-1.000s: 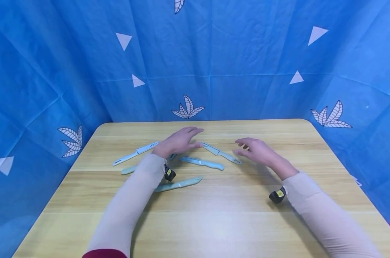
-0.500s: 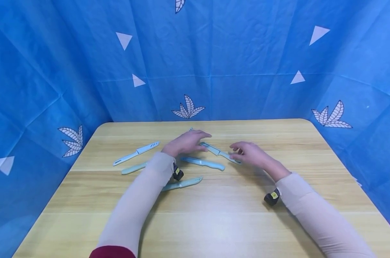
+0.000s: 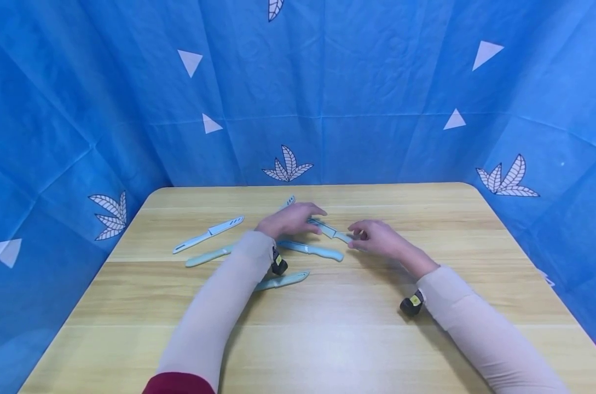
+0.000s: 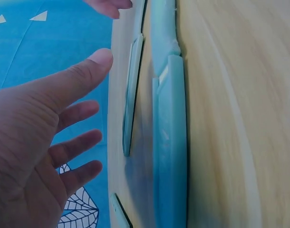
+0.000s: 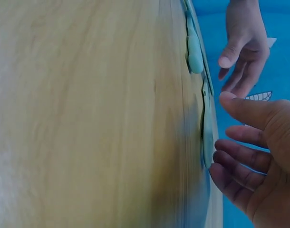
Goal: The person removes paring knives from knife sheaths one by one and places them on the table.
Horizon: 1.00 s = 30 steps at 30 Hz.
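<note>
A pale blue-green knife (image 3: 327, 229) in a slotted sheath lies on the table between the two hands. My left hand (image 3: 294, 220) hovers over its sheath end, fingers spread and nothing in them. In the left wrist view the thumb (image 4: 83, 78) is apart from the knives. At the handle end, my right hand (image 3: 382, 239) has its fingers loosely bent close around the handle. The right wrist view shows the fingertips beside that handle (image 5: 207, 137), without a visible grip; contact is hard to tell. Another sheathed knife (image 3: 324, 252) lies just in front.
More sheathed knives lie around: one at the left (image 3: 199, 239), one nearer the front (image 3: 288, 279) partly behind the left sleeve. A handle (image 3: 206, 257) and a slotted sheath tip (image 3: 288, 201) show beside the left arm. A blue curtain (image 3: 366, 98) stands behind the table.
My left hand has moved right, over the sheath end of the middle knife, uncovering a sheath tip behind it. The right hand has moved left to that knife's handle. The knives have not moved.
</note>
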Available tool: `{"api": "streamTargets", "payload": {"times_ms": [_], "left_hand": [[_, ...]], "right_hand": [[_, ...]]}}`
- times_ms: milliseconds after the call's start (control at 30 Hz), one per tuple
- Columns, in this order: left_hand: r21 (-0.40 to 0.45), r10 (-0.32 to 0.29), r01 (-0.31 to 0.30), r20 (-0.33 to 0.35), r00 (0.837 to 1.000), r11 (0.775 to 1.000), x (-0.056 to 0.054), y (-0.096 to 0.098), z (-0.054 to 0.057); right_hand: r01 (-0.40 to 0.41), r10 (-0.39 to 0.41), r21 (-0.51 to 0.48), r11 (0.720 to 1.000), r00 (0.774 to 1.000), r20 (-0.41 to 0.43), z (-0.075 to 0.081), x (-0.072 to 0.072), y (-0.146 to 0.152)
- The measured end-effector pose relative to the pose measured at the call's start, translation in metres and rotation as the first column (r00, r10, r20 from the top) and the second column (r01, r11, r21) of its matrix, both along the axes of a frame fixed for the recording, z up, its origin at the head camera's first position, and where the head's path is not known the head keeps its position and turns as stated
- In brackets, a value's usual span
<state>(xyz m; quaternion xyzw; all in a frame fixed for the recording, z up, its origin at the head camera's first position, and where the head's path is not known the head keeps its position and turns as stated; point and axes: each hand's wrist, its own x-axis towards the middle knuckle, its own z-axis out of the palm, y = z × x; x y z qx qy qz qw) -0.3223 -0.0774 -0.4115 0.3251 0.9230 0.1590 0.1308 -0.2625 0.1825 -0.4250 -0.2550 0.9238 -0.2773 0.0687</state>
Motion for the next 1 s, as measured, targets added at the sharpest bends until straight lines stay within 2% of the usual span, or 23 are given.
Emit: {"api": "streamTargets", "payload": {"times_ms": [400, 733, 1000], "left_hand": [[0.023, 0.01, -0.011, 0.039, 0.999, 1.0, -0.003, 0.004, -0.006], [0.026, 0.074, -0.075, 0.058, 0.996, 0.997, -0.009, 0.002, -0.017], [0.02, 0.037, -0.038, 0.035, 0.999, 0.999, -0.013, 0.0, -0.021]], "right_hand": [[0.023, -0.023, 0.029, 0.999, 1.0, 0.0, -0.006, -0.003, -0.005], [0.048, -0.048, 0.007, 0.999, 0.999, 0.013, -0.013, -0.003, -0.007], [0.085, -0.084, -0.012, 0.996, 0.995, 0.055, -0.017, -0.006, -0.005]]}}
